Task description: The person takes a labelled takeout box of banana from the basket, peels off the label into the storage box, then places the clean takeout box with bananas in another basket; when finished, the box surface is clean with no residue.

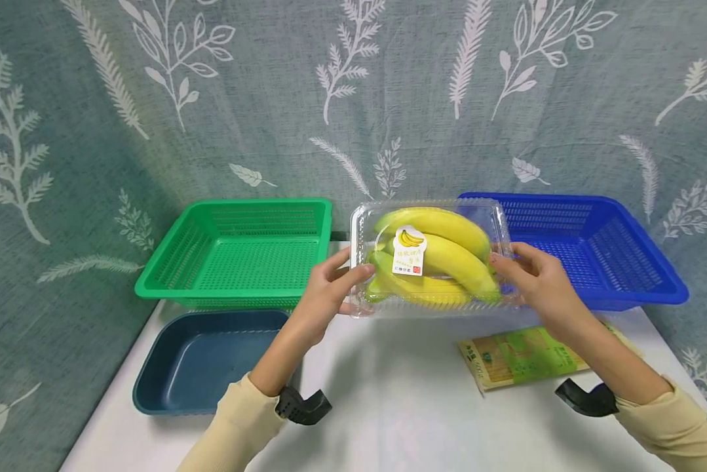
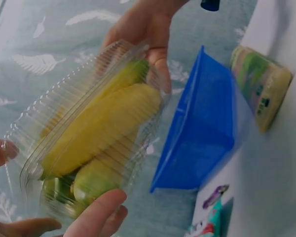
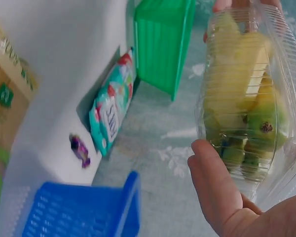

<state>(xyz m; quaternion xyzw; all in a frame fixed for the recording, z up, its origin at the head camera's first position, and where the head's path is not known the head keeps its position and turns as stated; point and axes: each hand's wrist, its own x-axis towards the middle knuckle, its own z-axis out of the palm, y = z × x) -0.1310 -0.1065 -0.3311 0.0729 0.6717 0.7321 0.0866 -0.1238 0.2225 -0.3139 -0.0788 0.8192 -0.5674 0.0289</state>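
A clear plastic box of bananas (image 1: 447, 255) with a white label is held up above the table, tilted so that its top faces the head camera. My left hand (image 1: 320, 295) grips its left end, thumb on the near face. Around the right end curl the fingers of my right hand (image 1: 544, 285). The left wrist view shows the ridged side of the box (image 2: 96, 133) between both hands. In the right wrist view, my right hand (image 3: 232, 197) supports one end of the box (image 3: 246, 98).
Behind the box stand a green basket (image 1: 235, 298) at left and a blue basket (image 1: 630, 298) at right. A dark blue tub (image 1: 211, 360) sits front left. A yellow-green packet (image 1: 524, 357) lies at right. The right wrist view shows a teal packet (image 3: 111, 111) and a small purple-wrapped item (image 3: 80, 149).
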